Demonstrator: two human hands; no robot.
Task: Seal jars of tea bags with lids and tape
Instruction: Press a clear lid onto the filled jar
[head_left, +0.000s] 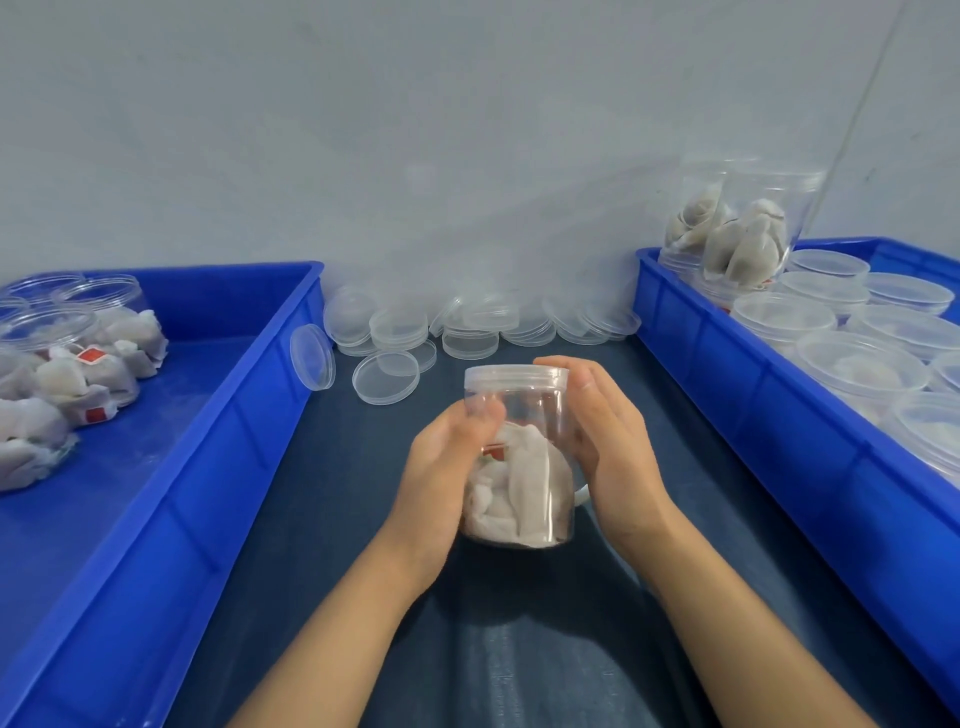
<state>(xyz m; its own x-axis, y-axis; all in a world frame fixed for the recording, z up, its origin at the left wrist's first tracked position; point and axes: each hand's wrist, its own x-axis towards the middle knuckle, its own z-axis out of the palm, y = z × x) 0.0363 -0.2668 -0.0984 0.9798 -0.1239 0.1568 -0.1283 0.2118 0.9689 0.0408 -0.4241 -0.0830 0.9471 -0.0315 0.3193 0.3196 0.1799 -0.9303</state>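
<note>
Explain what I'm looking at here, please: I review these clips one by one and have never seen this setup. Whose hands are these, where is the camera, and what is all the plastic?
There is no machine: a person works bare-handed, and the single picture comes from a camera worn on their head, looking down. The left hand and right hand hold a clear jar of tea bags between them, its lid already on. Behind it, loose lids lie piled on the dark table. The left blue bin holds jars without lids; the right blue bin holds lidded ones. No tape is visible.
</note>
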